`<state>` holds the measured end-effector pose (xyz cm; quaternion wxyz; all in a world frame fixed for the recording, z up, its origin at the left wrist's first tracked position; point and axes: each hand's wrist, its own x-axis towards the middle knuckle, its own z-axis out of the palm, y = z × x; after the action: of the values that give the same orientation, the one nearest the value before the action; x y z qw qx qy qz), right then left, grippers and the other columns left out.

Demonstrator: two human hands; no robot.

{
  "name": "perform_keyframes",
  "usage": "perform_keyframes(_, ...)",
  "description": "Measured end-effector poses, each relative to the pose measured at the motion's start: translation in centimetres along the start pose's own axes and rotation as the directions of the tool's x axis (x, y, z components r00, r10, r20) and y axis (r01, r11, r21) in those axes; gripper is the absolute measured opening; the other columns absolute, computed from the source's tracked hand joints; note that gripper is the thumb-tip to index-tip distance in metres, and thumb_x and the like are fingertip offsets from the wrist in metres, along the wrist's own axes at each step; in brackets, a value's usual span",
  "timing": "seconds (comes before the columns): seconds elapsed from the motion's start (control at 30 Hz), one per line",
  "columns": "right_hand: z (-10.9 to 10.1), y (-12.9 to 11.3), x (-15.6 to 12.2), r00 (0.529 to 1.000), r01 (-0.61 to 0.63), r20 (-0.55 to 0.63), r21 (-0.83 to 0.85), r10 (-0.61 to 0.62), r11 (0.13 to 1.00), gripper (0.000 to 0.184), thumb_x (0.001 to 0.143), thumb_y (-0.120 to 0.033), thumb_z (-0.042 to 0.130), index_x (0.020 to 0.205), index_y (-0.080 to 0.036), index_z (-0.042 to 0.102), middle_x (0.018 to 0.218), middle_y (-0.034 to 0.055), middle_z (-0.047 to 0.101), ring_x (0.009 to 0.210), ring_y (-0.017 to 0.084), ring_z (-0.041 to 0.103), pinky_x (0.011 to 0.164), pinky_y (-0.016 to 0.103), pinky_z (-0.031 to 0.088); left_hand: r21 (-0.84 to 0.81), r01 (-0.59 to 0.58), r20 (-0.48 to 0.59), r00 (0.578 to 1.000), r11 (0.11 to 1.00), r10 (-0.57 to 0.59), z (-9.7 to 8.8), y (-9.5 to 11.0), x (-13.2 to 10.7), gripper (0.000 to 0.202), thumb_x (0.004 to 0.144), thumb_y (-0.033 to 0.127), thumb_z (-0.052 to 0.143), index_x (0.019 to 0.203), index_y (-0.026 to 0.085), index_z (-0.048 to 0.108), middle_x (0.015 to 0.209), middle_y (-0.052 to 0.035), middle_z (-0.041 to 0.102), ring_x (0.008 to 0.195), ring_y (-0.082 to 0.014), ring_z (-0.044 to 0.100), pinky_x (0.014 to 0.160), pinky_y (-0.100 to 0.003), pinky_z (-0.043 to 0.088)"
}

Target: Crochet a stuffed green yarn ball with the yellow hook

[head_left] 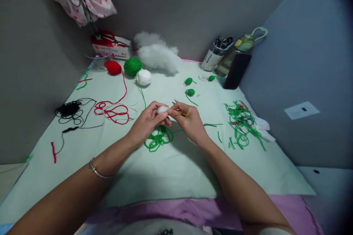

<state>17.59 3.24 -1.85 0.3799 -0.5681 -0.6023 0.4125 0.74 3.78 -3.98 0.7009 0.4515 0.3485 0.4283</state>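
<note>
In the middle of the desk, my left hand (151, 119) curls its fingers round a small wad of white stuffing (162, 109). My right hand (187, 119) meets it from the other side, thumb and forefinger pinched at the wad's edge. Pointed metal tips (174, 101), like those of small scissors, show just behind my right fingers; whether that hand holds them I cannot tell. Loose green yarn (158, 139) lies in loops below my hands. Beyond them are small green knitted or crocheted pieces (190, 92), one trailing a tail.
A heap of white stuffing (160, 57) lies at the back beside green (132, 67), white (143, 77) and red (113, 67) yarn balls. Black yarn (68, 110) is at left, yarn scraps (241, 125) at right. A phone (237, 71) leans against a bottle (224, 64) near a pen cup (211, 58).
</note>
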Motion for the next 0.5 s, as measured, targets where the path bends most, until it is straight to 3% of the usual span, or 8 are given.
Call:
perform_keyframes(0.17,-0.3,-0.6,-0.1,0.994,0.018,0.105,0.136,-0.032,0.991,0.024,0.089,-0.036,0.059,0.073,-0.019,0.061,0.071,-0.0002,0.064,0.07,0.014,0.054,0.071,0.03,0.04,0.016,-0.002,-0.047,0.999,1.0,0.003,-0.2,-0.8,0.7,0.03,0.084,0.04,0.078,0.096,0.017,0.063,0.078,0.0005,0.072,0.064,-0.0143,0.071,0.067,-0.027,0.057)
perform_keyframes(0.37,1.3,-1.3,-2.0,0.988,0.017,0.152,0.073,-0.028,0.997,0.018,0.09,-0.029,0.058,0.074,-0.022,0.052,0.059,-0.0069,0.045,0.056,0.011,0.036,0.058,0.028,0.027,0.051,-0.034,-0.142,0.989,0.998,0.041,-0.1,-1.3,1.2,0.019,0.074,0.026,0.074,0.09,0.019,0.066,0.061,0.0058,0.063,0.051,-0.0107,0.056,0.051,-0.021,0.043)
perform_keyframes(0.5,1.9,-0.8,-2.5,0.988,0.064,0.143,-0.01,-0.062,0.998,0.019,0.092,-0.028,0.055,0.075,-0.023,0.048,0.06,-0.0071,0.041,0.057,0.011,0.035,0.059,0.028,0.026,0.059,-0.032,-0.186,0.982,0.998,0.042,0.2,-1.2,1.2,0.019,0.072,0.021,0.069,0.09,0.018,0.065,0.054,0.0082,0.056,0.046,-0.0086,0.045,0.047,-0.021,0.035)
